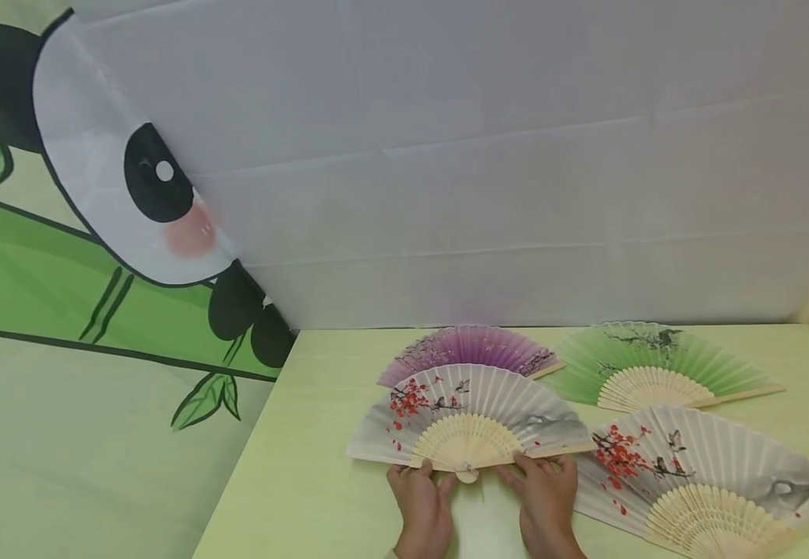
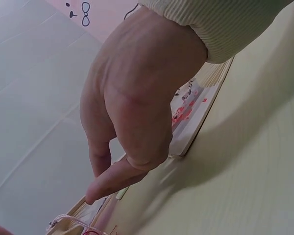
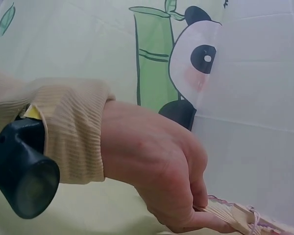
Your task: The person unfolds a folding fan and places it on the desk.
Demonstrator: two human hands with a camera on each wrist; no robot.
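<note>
A spread white folding fan [image 1: 495, 392], painted with red blossoms, small birds and a grey landscape, is held between both hands at the front of the table. My left hand [image 1: 424, 508] pinches its lower edge left of the pivot [image 1: 467, 473]. On the other side, my right hand [image 1: 547, 497] grips the bamboo guard right of the pivot. In the right wrist view, the thumb and fingers meet at the pale ribs [image 3: 225, 213], beside a thin pinkish cord [image 3: 255, 218]. The left wrist view shows the left fingertips close to the corded end [image 2: 71, 223].
Behind the held fan, a purple fan [image 1: 477, 345] lies spread and partly covered. A green fan [image 1: 684, 353] lies at the back right. Another white blossom fan [image 1: 719, 442] lies right of my right hand. A white cloth wall [image 1: 488, 194] rises behind the pale table [image 1: 293, 458].
</note>
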